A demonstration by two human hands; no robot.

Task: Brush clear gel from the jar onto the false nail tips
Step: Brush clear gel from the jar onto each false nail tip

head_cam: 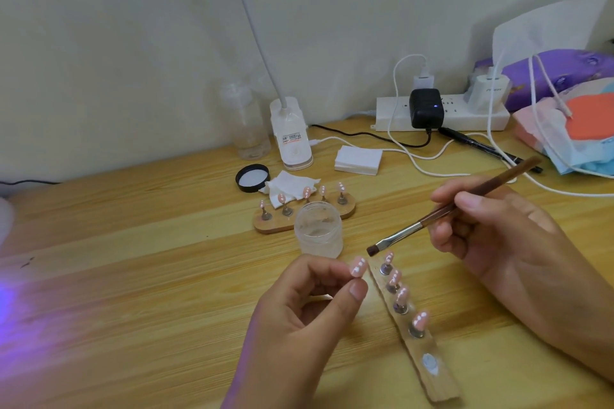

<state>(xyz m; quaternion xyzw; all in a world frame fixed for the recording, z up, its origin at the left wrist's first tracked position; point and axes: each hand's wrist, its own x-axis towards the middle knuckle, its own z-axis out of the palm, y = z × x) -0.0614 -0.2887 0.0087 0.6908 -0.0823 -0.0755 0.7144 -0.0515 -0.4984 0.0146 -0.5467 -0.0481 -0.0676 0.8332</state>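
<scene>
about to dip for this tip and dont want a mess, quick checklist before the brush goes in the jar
1. Jar open, lid lying off behind it: ok
2. Brush gripped in the right hand, tip angled down towards the jar: ok
3. Nail tip pinched in the left hand, painted face up: ok
4. Bristles clean or already loaded: cannot tell
5. Gel level in the jar: cannot tell, the wall is cloudy
6. Free spot on the near stand for the tip, at its near end: ok
</scene>
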